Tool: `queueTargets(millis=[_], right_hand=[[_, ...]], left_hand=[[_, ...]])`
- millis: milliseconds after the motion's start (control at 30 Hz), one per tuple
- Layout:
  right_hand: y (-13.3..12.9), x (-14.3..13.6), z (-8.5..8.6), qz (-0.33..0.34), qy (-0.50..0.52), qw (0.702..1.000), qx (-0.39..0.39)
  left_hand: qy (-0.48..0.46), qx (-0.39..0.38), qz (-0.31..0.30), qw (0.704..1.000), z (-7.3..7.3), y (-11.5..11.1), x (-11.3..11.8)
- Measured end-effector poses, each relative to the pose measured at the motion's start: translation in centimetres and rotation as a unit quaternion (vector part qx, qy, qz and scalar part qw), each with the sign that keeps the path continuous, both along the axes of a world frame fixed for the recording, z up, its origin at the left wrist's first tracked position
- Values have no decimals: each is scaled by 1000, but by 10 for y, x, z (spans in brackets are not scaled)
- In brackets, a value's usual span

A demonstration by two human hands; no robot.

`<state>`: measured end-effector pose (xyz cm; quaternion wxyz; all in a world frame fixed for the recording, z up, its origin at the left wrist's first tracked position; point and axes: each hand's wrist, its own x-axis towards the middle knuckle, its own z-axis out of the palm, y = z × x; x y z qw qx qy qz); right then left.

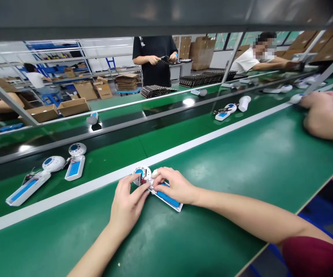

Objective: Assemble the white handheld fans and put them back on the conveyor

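Note:
An opened white handheld device [166,198] lies on the green bench in front of me, its long handle shell lined with a blue insert and its round head pointing away. Small wires and parts show where head and handle meet. My left hand [127,198] is at the left of that joint, its fingers closed around the small parts. From the right, my right hand [175,184] reaches over the handle, thumb and fingers pinched at the same joint. What exactly the fingertips hold is partly hidden by them.
Two similar opened devices [75,165] lie on the green belt [117,150] at left, and more lie farther right. A white strip [97,188] edges the belt. A neighbour's arms [325,113] rest at the right. A metal shelf [155,17] overhangs the top.

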<state>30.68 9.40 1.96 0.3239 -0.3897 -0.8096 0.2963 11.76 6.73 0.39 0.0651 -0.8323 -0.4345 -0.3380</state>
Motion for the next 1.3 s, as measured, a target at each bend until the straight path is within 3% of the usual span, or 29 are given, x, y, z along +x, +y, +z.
queueTargets(millis=[200,333,500,633,900,1000,1100,1300], right_hand=[[2,-1,-3,20,3,1000,1],[4,3,-7,40,24,999,-16],[3,5,-11,62,-21,998,-8],[4,-7,-9,71,-24,997,9],[15,-30,-12,62,66,993,-77],[14,-30,-7,65,104,989,-84],[11,-30,-1,71,122,988,-56],[7,-29,0,57,94,994,-28]], left_hand=[[77,75,-22,994,5,0,-2],[108,26,-1,994,9,-2,2],[14,-109,29,994,12,-3,8],[-81,-206,32,975,13,0,4],[-224,-245,55,942,6,-5,-11],[-171,-208,71,961,5,-6,-12],[-104,-173,49,978,5,-7,-10],[-56,-169,42,983,8,-11,-5]])
